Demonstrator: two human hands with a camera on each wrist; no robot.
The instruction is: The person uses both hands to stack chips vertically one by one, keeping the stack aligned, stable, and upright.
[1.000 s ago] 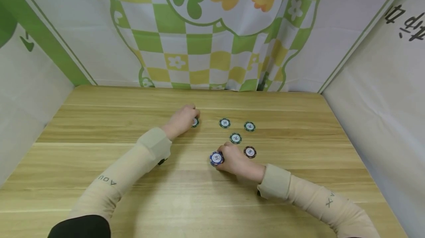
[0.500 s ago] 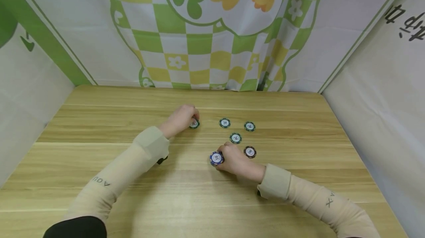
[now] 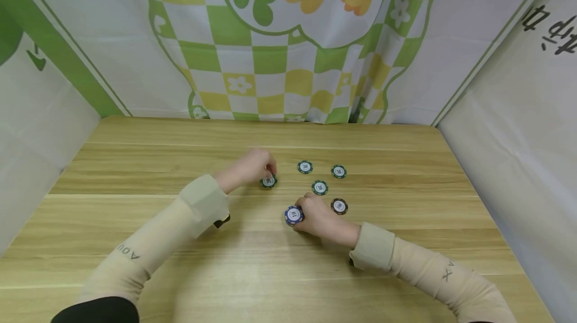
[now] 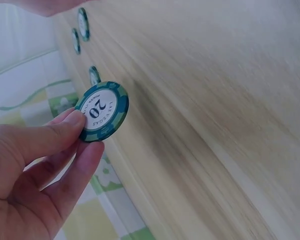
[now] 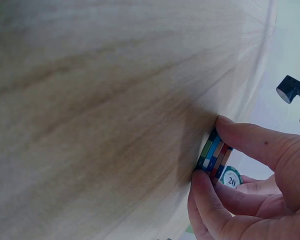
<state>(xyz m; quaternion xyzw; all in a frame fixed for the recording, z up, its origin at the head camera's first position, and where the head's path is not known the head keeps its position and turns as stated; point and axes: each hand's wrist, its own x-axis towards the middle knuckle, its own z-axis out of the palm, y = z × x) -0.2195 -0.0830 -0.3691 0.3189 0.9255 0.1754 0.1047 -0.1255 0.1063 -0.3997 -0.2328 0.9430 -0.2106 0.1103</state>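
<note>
My left hand [image 3: 250, 167] pinches a green poker chip [image 4: 104, 110] marked 20 by its edge, thumb on the face and fingers behind. In the left wrist view this chip is tilted and off the table. My right hand [image 3: 322, 218] grips a short stack of poker chips [image 5: 215, 156] by its sides, thumb and fingers on opposite edges. A blue chip [image 3: 294, 215] marked 10 tops the stack; the layers below show mixed edge colours. The stack stands on the table, to the right of and nearer than the left hand's chip.
Three green chips lie flat beyond the right hand: one far chip [image 3: 305, 167], one at right [image 3: 339, 172], one nearer [image 3: 320, 188]. A dark chip [image 3: 339, 206] marked 100 lies close by the right hand. A patterned curtain [image 3: 288, 62] hangs behind the wooden table [image 3: 135, 173].
My left hand has moved nearer and slightly right with the green chip, which shows more of its face now. My right hand and the stack have stayed put.
</note>
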